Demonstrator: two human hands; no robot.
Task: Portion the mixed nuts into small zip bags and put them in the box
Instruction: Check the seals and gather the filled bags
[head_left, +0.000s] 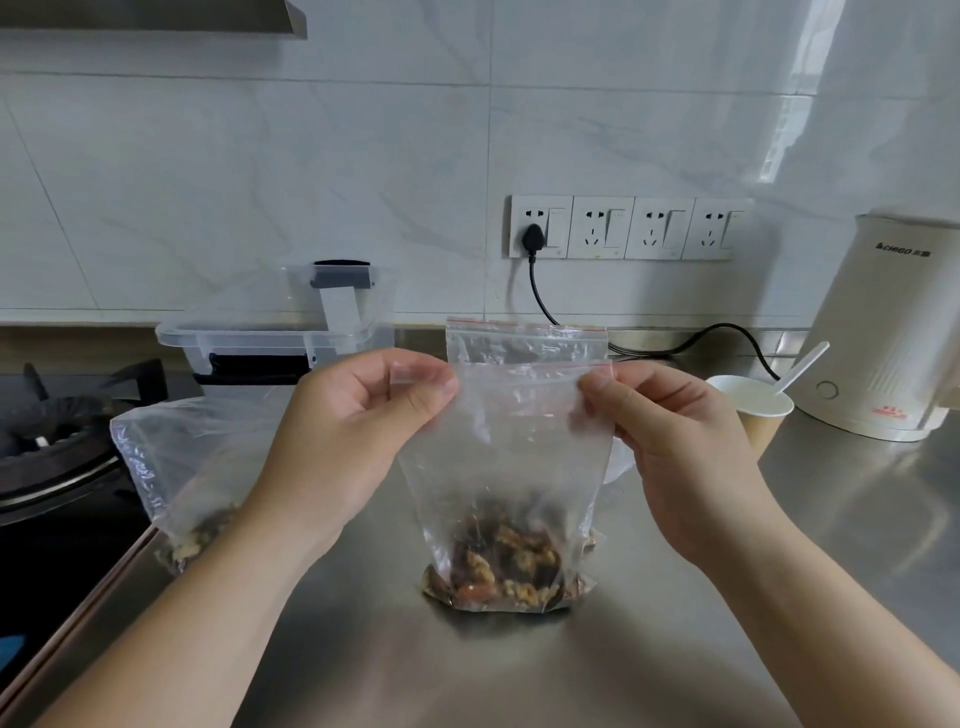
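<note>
A small clear zip bag (511, 457) with a red strip at its mouth stands upright on the steel counter, mixed nuts (506, 571) heaped in its bottom. My left hand (358, 431) pinches the bag's top left corner at the zip line. My right hand (675, 447) pinches the top right corner. A larger clear bag of nuts (176, 467) lies to the left, partly hidden by my left forearm. The clear plastic box (280, 322), its lid off, stands at the back left against the wall.
A gas hob (57, 441) fills the left edge. At the right stand a paper cup (753, 410) with a white spoon (802, 366) and a cream kettle (888, 322). A black cord (540, 296) runs from the wall sockets along the counter (519, 675).
</note>
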